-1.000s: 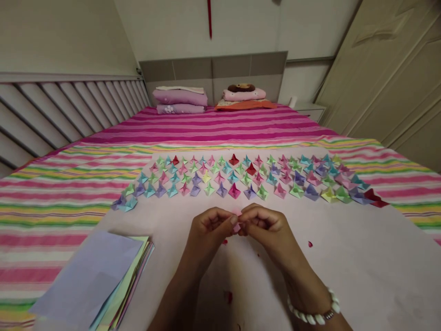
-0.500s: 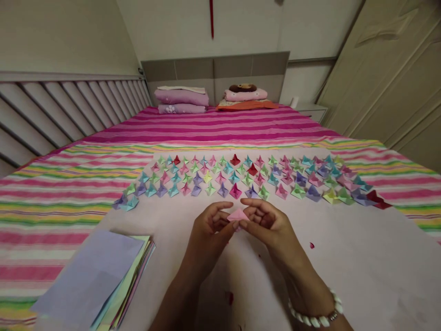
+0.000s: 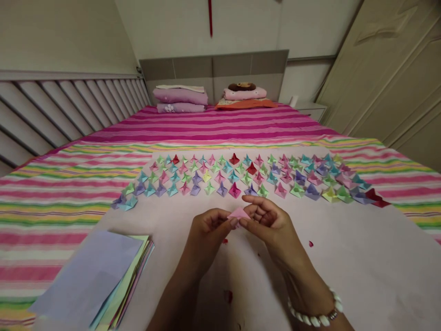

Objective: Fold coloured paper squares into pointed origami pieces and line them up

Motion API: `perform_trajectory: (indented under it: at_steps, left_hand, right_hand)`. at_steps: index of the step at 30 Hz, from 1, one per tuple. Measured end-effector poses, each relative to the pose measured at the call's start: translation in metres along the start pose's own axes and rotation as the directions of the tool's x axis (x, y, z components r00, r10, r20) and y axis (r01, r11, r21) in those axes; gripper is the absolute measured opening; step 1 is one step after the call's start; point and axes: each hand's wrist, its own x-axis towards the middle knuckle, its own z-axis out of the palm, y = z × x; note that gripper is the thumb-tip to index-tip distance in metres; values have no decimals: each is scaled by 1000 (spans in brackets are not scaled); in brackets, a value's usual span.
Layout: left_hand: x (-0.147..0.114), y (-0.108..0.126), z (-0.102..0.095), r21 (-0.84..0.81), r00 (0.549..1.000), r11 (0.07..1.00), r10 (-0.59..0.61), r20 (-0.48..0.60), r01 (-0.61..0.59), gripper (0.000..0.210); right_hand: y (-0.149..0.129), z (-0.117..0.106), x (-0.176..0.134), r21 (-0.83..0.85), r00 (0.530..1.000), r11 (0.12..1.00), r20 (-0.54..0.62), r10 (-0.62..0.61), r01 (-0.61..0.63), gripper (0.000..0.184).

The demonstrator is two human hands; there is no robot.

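Note:
A small folded piece of pink paper (image 3: 239, 214), peaked like a triangle, is held up between both hands near the middle of the view. My left hand (image 3: 211, 232) pinches its left corner between thumb and curled fingers. On the other side, my right hand (image 3: 270, 225) grips the right corner with the thumb in front, its index finger raised and bent above the paper. The lower edge of the paper is partly hidden by the thumbs. Just beyond the hands stand rows of small folded paper boats (image 3: 234, 190) in many colours.
At the lower left lies a stack of coloured paper sheets (image 3: 93, 271), lilac on top. Small red scraps (image 3: 311, 244) dot the white sheet (image 3: 361, 257). Striped bedding (image 3: 62, 202), folded quilts (image 3: 181, 96) and a headboard (image 3: 193, 69) lie farther back. A slatted rail (image 3: 69, 108) runs along the left.
The fingers of my left hand have curled in closer to the pink paper, the index finger coming down. My right hand keeps nearly the same grip.

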Motion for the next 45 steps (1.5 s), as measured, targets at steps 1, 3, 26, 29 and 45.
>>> perform_trajectory:
  at_steps: [1, 3, 26, 29, 45]
  left_hand:
    - [0, 0, 0, 3, 1000, 1000, 17, -1, -17, 19]
    - [0, -1, 1, 16, 999, 999, 35, -3, -35, 18]
    - [3, -6, 7, -58, 996, 995, -85, -30, 83, 24]
    - [4, -8, 11, -113, 993, 986, -117, 30, 120, 25]
    - [-2, -4, 12, -584, 787, 577, -183, 589, 571, 18]
  right_hand:
    - [0, 0, 0, 11, 1000, 1000, 8, 14, -14, 47]
    - [1, -1, 0, 38, 999, 998, 18, 41, -41, 46]
    - [-4, -2, -1, 71, 992, 997, -125, 16, -7, 59]
    - [-4, -2, -1, 68, 992, 998, -122, -9, 17, 52]
    - [-16, 2, -5, 277, 975, 945, 182, 127, -175, 17]
